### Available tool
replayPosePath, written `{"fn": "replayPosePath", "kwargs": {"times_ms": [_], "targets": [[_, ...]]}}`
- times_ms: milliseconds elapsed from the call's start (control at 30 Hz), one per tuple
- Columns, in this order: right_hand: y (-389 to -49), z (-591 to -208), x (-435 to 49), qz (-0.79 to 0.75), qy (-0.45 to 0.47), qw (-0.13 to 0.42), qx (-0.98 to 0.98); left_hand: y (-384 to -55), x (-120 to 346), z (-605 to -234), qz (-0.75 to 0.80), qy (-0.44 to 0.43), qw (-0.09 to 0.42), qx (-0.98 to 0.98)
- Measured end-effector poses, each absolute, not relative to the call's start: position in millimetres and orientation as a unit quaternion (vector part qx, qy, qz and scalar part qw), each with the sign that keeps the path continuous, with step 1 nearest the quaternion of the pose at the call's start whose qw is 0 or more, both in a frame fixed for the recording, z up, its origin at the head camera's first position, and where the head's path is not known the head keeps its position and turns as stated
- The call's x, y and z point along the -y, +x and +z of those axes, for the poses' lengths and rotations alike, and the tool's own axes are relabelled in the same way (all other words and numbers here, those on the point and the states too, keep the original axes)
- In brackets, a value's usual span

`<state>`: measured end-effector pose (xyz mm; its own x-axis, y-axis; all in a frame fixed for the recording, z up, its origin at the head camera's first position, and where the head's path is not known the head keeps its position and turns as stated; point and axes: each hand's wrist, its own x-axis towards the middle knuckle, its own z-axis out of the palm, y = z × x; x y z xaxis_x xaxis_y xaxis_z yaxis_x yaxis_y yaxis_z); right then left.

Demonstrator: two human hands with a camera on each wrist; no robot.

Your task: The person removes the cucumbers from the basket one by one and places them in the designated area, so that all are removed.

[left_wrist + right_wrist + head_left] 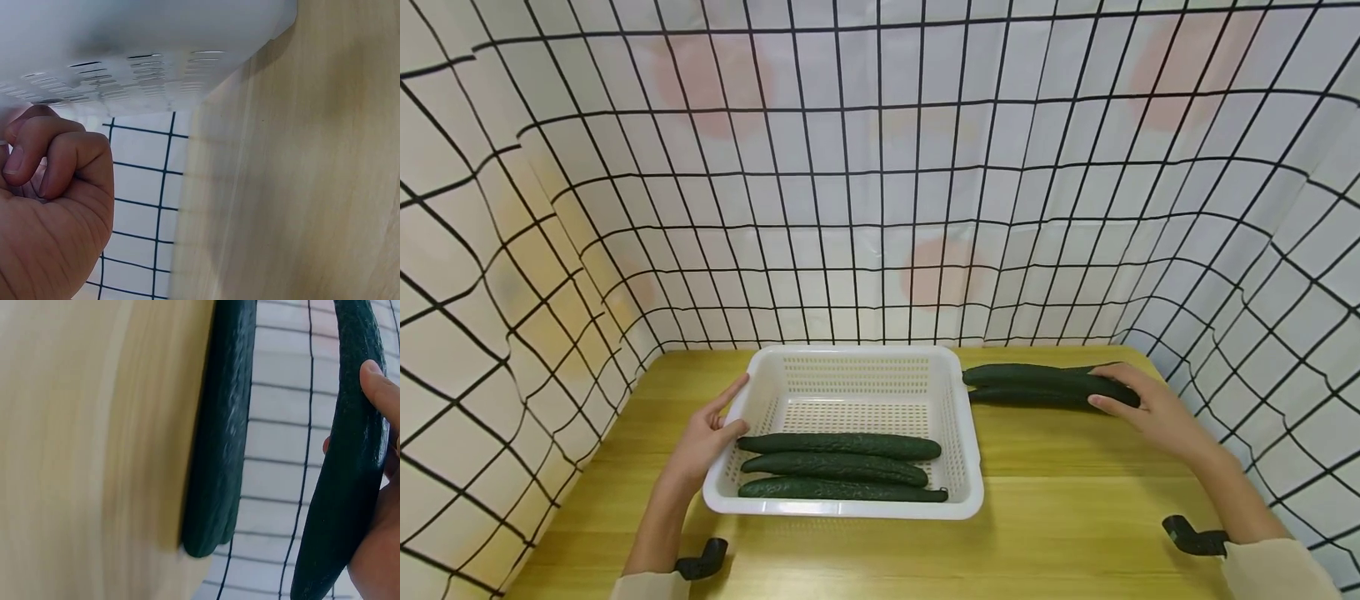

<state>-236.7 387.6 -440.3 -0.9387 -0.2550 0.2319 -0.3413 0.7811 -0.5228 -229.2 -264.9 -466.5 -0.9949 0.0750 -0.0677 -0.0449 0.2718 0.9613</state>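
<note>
A white perforated plastic basket (967, 467) stands on the table, with three dark green cucumbers (842, 467) lying side by side along its near part. My left hand (703, 437) holds the basket's left rim, thumb on top; the left wrist view shows several fingers curled beside the basket wall. To the basket's right, my right hand (1157, 417) grips a cucumber (344, 469) near its right end, thumb on one side and fingertips on the other. In the right wrist view this cucumber is raised apart from other cucumbers (225, 437) lying on the table.
The wooden table (1060, 517) carries everything. A black wire grid (880, 225) with pale sheeting behind it surrounds the back and both sides. The remaining cucumbers (1022, 397) lie close to the basket's right wall.
</note>
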Motion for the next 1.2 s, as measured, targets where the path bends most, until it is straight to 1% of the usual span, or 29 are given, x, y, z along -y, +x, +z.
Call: {"fn": "replayPosePath", "kwargs": {"times_ms": [300,533,633,1000,1200], "targets": [[-235,-456,-407,0.271,0.163,0.080,0.945,-230,265,-469,0.608,0.012,0.048,-0.792],[-243,-476,-409,0.274,0.176,0.041,0.945,-229,265,-468,0.613,0.010,0.050,-0.789],[-245,-482,-408,0.272,0.181,0.032,0.944,-229,265,-468,0.613,0.009,0.051,-0.788],[-253,-499,-408,0.263,0.171,0.026,0.949,-230,264,-470,0.621,0.012,0.055,-0.782],[-258,-503,-405,0.255,0.185,0.044,0.948,-230,265,-469,0.620,0.013,0.050,-0.783]]}}
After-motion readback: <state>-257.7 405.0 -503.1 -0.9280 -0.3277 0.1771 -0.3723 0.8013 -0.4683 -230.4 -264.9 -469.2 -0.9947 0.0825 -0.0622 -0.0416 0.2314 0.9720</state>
